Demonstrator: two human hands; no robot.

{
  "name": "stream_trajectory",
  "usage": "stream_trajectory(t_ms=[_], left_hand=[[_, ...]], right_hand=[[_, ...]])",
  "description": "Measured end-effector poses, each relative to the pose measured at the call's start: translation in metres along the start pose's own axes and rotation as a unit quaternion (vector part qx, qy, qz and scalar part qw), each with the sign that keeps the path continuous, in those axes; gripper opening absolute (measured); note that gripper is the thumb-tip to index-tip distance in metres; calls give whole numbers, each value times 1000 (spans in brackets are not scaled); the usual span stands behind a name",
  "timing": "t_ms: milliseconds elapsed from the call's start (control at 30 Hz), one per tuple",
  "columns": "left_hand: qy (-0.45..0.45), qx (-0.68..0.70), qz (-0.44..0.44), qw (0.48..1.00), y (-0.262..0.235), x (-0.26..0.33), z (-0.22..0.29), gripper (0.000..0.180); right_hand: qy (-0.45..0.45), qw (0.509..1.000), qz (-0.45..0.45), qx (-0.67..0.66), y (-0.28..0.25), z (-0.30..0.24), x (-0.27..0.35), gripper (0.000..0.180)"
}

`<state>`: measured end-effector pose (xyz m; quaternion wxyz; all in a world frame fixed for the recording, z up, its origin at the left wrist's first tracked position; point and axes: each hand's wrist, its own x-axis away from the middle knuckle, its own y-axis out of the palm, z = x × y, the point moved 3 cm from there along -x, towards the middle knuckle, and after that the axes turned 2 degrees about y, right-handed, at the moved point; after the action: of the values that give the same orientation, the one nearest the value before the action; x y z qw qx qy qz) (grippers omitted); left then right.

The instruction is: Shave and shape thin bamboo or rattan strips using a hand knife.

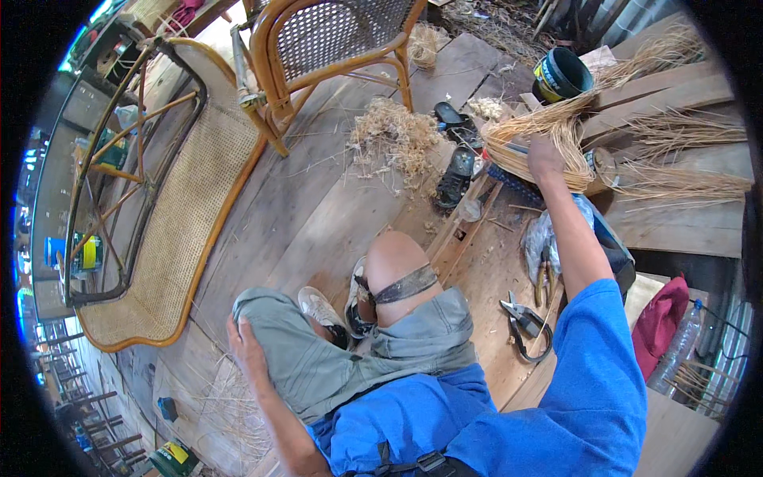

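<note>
My left hand [248,350] lies against the side of my left knee, its fingers stretched along the grey-green shorts [278,334] and holding nothing. Out to the far right, my right hand [546,159] is closed on a looped bundle of pale rattan strips [574,137]; its fingertips are hidden. Black sandals [455,176] lie just left of that bundle. Between my right forearm and my knee, pliers with black handles [524,322] rest on the wooden boards, near a second pair of pliers [545,278] beside a clear plastic bag [536,242].
A rattan chair with a woven panel [338,36] stands ahead. Another woven rattan piece [179,215] leans at the left. A heap of shavings [397,139] sits on the floor. A dark green bucket [560,75], more strips [683,127] and a plastic bottle [679,346] are at the right.
</note>
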<state>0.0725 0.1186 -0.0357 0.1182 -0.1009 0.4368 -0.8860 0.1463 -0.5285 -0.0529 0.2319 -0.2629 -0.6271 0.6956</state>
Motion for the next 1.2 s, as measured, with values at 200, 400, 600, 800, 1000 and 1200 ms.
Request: stream_trajectory(t_ms=[200, 400, 600, 800, 1000, 1200], left_hand=[[2, 16, -20, 1000, -2, -10, -6, 55], [7, 6, -25, 1000, 7, -10, 16, 55], [179, -151, 90, 968, 9, 0, 34, 47], [99, 389, -133, 906, 39, 29, 107, 46], [-52, 666, -266, 695, 29, 70, 115, 63], [200, 365, -210, 885, -77, 59, 64, 33]], right_hand=[[0, 996, -78, 30, 14, -1, -10, 23], [-34, 998, 57, 0, 18, 10, 3, 22], [-50, 967, 62, -242, -47, -52, 69, 23], [-57, 653, -440, -614, -110, -188, 258, 15], [-137, 263, -550, -781, -199, -237, 335, 15], [-25, 446, -274, -852, -227, -183, 236, 13]])
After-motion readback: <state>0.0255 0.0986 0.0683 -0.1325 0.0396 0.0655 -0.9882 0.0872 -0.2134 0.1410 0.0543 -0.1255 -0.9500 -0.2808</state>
